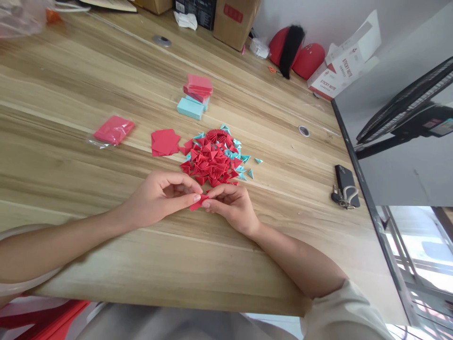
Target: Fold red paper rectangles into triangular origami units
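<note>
Between my two hands is a small piece of red paper (pixel 197 203), partly folded and half hidden by fingers. My left hand (pixel 166 196) pinches it from the left with thumb and forefinger. From the right, my right hand (pixel 231 205) pinches its other end. Just beyond my fingertips lies a heap of folded red paper triangles (pixel 212 163), with light blue paper triangles (pixel 244 160) along its right and far edges. A pleated red ring piece (pixel 219 137) rests at the back of the heap. Left of it, flat red paper sheets (pixel 164 142) lie loosely stacked.
A wrapped red paper pack (pixel 114 130) lies to the left. Farther back are stacked red packs (pixel 198 86) on blue paper packs (pixel 190 107). A black phone-like case with keys (pixel 345 186) sits near the right edge. A cardboard box (pixel 235 23) and white sticky-note box (pixel 343 61) stand behind.
</note>
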A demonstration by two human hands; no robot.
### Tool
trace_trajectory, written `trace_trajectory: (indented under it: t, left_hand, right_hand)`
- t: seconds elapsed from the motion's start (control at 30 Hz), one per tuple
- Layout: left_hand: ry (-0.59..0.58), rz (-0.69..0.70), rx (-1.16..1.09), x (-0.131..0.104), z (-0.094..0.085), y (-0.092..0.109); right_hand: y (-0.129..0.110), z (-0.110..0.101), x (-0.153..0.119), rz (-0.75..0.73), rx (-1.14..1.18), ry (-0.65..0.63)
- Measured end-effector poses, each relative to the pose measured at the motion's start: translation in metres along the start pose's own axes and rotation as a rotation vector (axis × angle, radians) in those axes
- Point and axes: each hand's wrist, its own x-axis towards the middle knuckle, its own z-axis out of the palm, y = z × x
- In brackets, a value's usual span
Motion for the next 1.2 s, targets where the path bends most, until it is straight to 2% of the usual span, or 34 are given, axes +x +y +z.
trace_trajectory:
  t: [0.43,1.0,1.2]
  left_hand:
    - [0.085,-0.014,0.037,-0.0001,0.0025,0.0049]
    - [0.068,-0.042,0.056,-0.0003,0.0035,0.0026]
    - [0.082,-0.038,0.074,-0.0014,0.0019,0.0044]
  right_hand:
    - [-0.0074,0.0007,-0.0019,0.017,-0.144,0.039]
    - [-0.0016,0.0033,-0.0021,-0.022,-0.153,0.135]
    - [-0.0027,0.0024,-0.0035,-0.019,-0.167,0.115]
